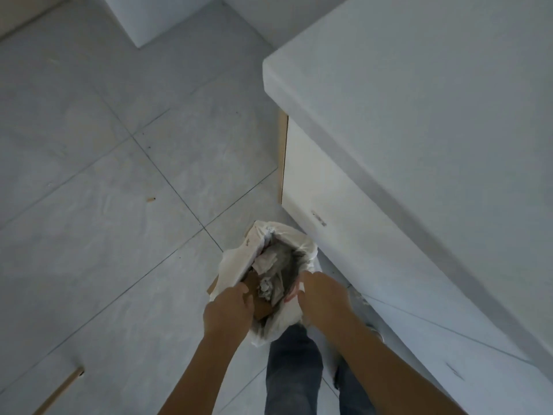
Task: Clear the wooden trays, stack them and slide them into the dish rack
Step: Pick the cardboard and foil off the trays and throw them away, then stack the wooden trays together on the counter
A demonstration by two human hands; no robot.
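Note:
A white plastic rubbish bag (236, 262) stands on the tiled floor beside the counter cabinet, its mouth open. Inside lie crumpled paper (267, 287) and a piece of brown cardboard (260, 307). My left hand (229, 310) grips the bag's near left rim. My right hand (321, 292) grips the near right rim, and the two hands hold the mouth apart. No wooden tray and no dish rack are in view.
A grey countertop (419, 100) over a white cabinet (323, 190) fills the right side. Grey floor tiles (104, 205) spread to the left with small crumbs on them. My legs in jeans (293, 369) stand just behind the bag. A wooden strip (59, 390) lies at bottom left.

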